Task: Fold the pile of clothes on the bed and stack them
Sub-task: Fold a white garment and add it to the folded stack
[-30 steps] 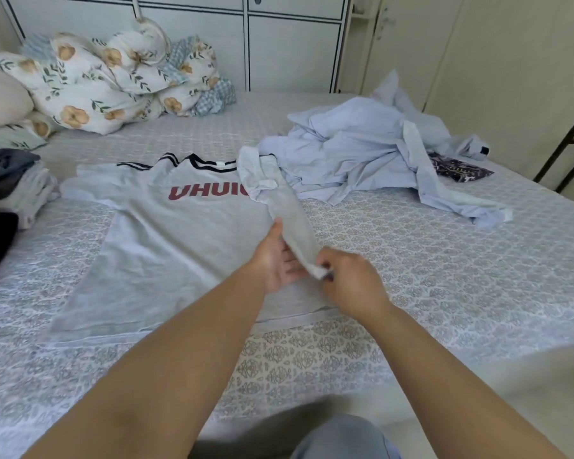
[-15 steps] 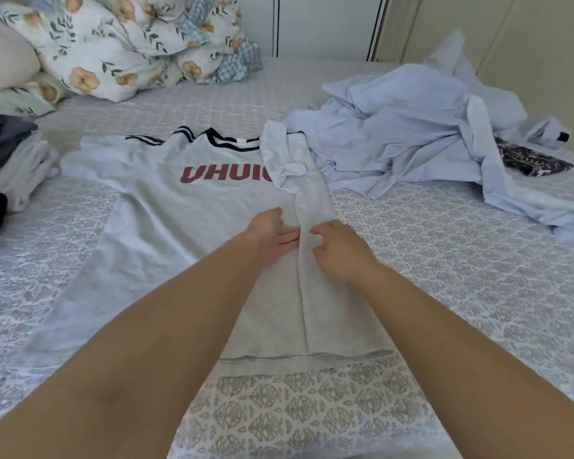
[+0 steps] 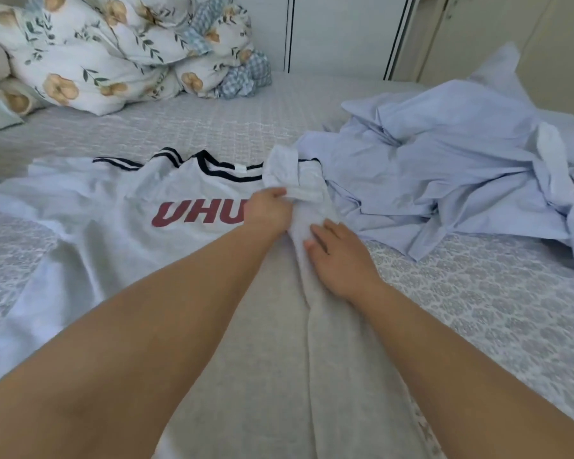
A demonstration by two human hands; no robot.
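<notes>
Fingers [image 3: 279,193] of both hands on grey T-shirt [image 3: 113,226]

My bedroom at home, the bed [image 3: 212,127] I lean over with its patterned coverlet, floral pillows [image 3: 90,58] heaped at its head, white wardrobe doors [image 3: 342,31] behind

blue clothes pile [image 3: 444,167] crowds right; bedspread [image 3: 478,309] near right open
</notes>
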